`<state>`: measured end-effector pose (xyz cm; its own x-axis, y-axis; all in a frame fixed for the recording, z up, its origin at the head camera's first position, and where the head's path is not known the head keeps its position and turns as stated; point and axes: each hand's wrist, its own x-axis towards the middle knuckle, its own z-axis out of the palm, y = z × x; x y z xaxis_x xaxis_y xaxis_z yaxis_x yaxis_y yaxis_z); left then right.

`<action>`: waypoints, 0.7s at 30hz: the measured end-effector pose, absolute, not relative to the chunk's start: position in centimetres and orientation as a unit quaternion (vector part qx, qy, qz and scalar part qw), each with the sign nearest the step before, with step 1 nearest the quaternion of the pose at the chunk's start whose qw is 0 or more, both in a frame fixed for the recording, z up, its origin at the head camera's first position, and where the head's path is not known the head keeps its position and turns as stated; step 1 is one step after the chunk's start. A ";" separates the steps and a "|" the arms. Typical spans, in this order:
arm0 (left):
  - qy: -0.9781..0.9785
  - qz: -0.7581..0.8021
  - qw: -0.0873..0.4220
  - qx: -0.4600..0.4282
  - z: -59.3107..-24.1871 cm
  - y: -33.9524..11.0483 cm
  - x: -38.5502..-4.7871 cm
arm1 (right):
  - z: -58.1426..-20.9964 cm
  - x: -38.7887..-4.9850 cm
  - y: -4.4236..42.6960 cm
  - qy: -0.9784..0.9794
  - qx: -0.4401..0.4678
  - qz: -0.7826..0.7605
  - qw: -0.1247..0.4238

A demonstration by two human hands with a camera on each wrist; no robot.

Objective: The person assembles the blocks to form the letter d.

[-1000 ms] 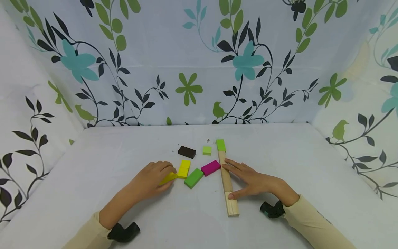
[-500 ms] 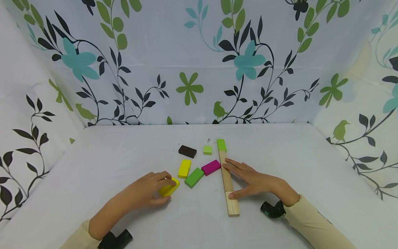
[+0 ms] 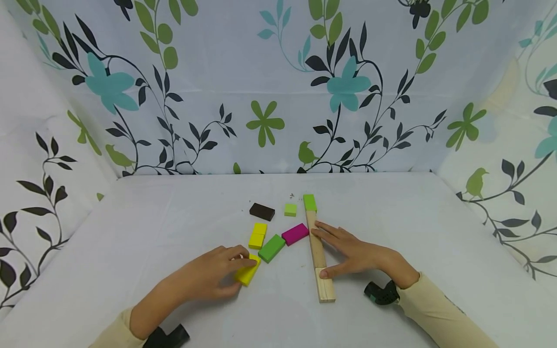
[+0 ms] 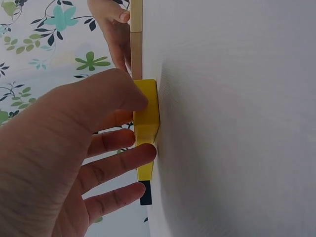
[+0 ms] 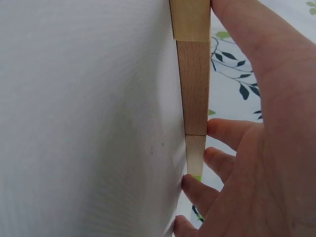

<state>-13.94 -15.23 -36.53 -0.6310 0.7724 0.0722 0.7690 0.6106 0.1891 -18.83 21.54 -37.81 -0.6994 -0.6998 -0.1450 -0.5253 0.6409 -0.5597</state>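
My left hand (image 3: 204,276) pinches a yellow block (image 3: 247,271), just on the near-left side of a green block (image 3: 271,249). Its thumb lies against the yellow block (image 4: 148,114) in the left wrist view, while the other fingers are spread. Fingertips of my right hand (image 3: 359,253) touch the right side of a row of plain wooden blocks (image 3: 318,249), whose far end is a bright green block (image 3: 310,202). The wooden blocks (image 5: 194,86) stand end to end in the right wrist view. A magenta block (image 3: 295,234) lies against the row's left side.
Two small yellow pieces (image 3: 258,236) lie together beyond my left hand. Farther back are a black block (image 3: 262,211) and a small light green block (image 3: 290,210). A patterned cloth (image 3: 209,96) hangs behind the white table surface (image 3: 383,203).
The yellow block in my left hand has moved right and toward me, closer to the green block, and more of it shows. My right hand and the wooden row have stayed in place.
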 end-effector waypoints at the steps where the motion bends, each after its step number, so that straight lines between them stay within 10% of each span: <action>1: 0.897 0.098 0.006 0.431 -36.5 -15.2 -13.9 | -37.9 -18.8 21.6 0.888 -0.345 -0.246 0.177; 21: 0.883 0.101 -0.026 0.458 -36.8 -14.6 -13.9 | -37.9 -18.8 21.6 0.887 -0.348 -0.247 0.176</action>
